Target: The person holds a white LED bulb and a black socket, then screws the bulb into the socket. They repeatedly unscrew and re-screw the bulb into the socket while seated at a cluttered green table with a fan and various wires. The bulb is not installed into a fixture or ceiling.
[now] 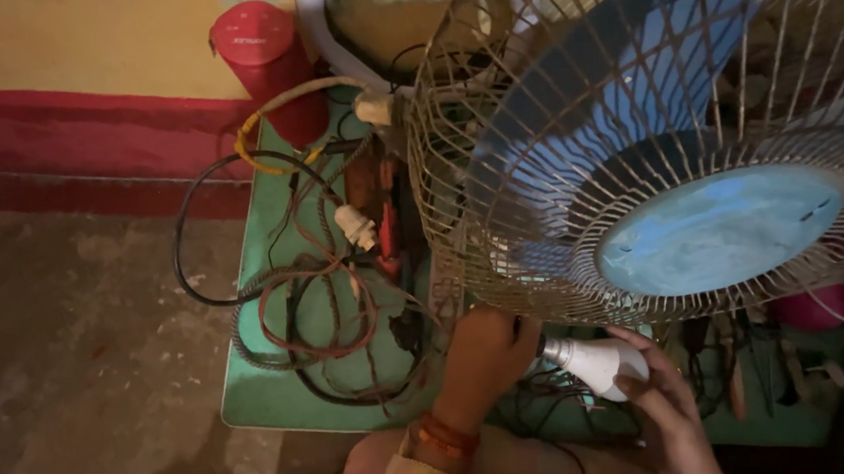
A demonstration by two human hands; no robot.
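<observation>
A white light bulb (597,362) lies sideways just below the wire cage of a fan (655,138) with blue blades and a blue centre disc. My right hand (671,408) grips the bulb's round white end. My left hand (487,357), with a red-orange thread band on the wrist, closes around the bulb's metal base end, right under the cage rim. The bulb's base is partly hidden by my left fingers.
A green board (283,378) on the bare concrete floor carries a tangle of black, red and yellow wires (315,275) with white plugs. A red cylindrical container (267,59) stands against the yellow and red wall. A pink object (819,308) sits behind the fan at right.
</observation>
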